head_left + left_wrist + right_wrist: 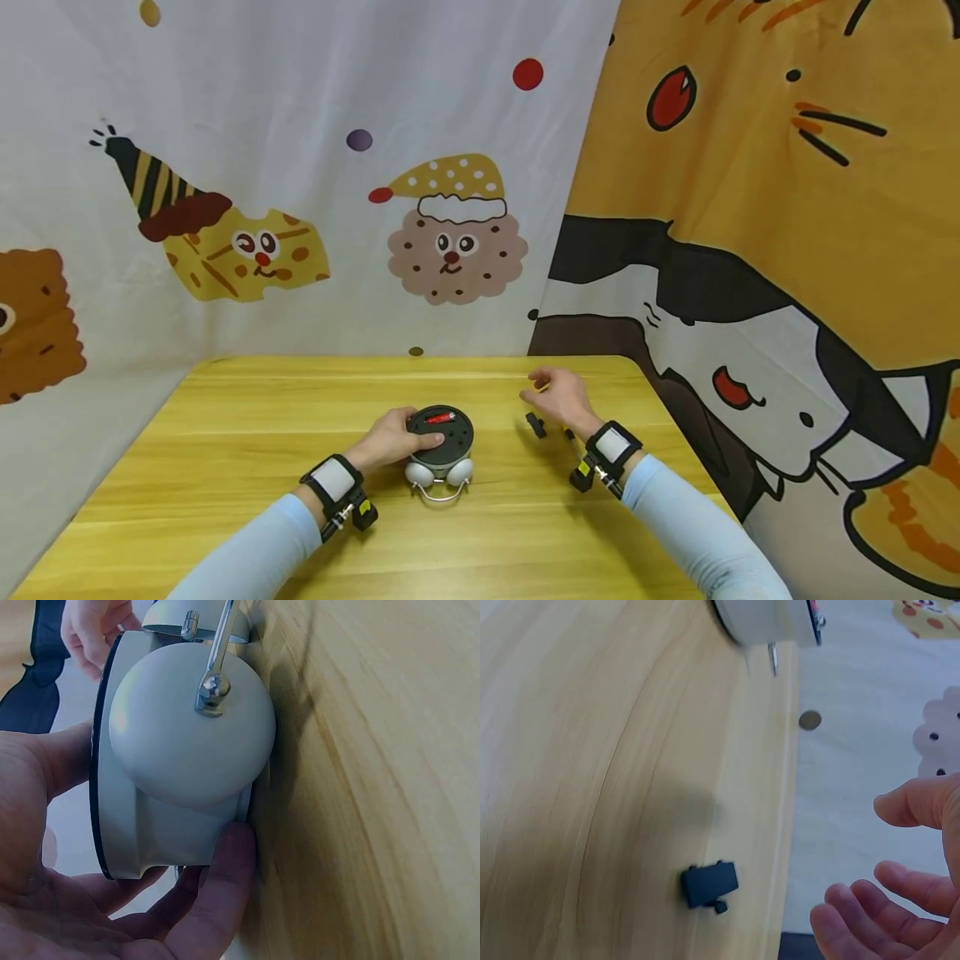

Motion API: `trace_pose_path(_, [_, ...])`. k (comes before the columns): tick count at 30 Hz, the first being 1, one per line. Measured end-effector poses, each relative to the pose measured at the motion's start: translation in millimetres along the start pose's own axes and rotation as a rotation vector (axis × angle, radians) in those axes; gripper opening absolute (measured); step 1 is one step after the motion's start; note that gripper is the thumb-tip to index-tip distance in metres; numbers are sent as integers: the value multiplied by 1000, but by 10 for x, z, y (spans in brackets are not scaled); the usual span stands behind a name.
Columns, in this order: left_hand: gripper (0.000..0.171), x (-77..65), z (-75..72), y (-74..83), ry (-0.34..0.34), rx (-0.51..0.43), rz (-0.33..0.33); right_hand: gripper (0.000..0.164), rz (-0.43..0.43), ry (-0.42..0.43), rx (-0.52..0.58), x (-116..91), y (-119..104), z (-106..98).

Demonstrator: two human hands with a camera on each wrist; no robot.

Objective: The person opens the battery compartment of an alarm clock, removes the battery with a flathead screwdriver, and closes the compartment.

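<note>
A white twin-bell alarm clock (441,450) lies face down on the table, its black back upward and its bells toward me. A red battery (440,417) sits in the compartment of that back. My left hand (393,437) grips the clock from the left, thumb across the back and fingers round the side, as the left wrist view also shows. My right hand (561,396) hovers over the table to the right, fingers loosely bent around nothing. Below it lies a small black battery cover (535,425), seen with its tab in the right wrist view (709,885).
A thin tool with a black and yellow end (569,434) lies by my right wrist, partly hidden by it. The wooden table (247,433) ends at a printed cloth (300,333) behind it. Wrist cameras are strapped to both arms.
</note>
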State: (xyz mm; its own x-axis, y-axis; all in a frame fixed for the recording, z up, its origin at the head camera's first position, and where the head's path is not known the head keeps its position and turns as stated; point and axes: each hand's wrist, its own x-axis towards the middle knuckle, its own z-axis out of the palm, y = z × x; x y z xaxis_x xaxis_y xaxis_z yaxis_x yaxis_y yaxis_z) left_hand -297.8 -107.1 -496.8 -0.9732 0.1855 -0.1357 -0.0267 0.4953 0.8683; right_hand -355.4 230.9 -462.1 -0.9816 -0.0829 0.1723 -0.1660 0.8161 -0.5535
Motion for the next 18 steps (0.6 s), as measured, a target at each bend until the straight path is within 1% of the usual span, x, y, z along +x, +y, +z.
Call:
trace_pose_path(5, [65, -6, 0, 10, 3, 21, -2, 39, -40, -20, 33, -21, -132, 4])
trace_pose_path(12, [74, -16, 6, 15, 3, 36, -24, 38, -118, -28, 83, -72, -324, 10])
trace_pose_path(18, [62, 4, 4, 0, 2, 13, -7, 35, -193, -15, 109, -141, -507, 27])
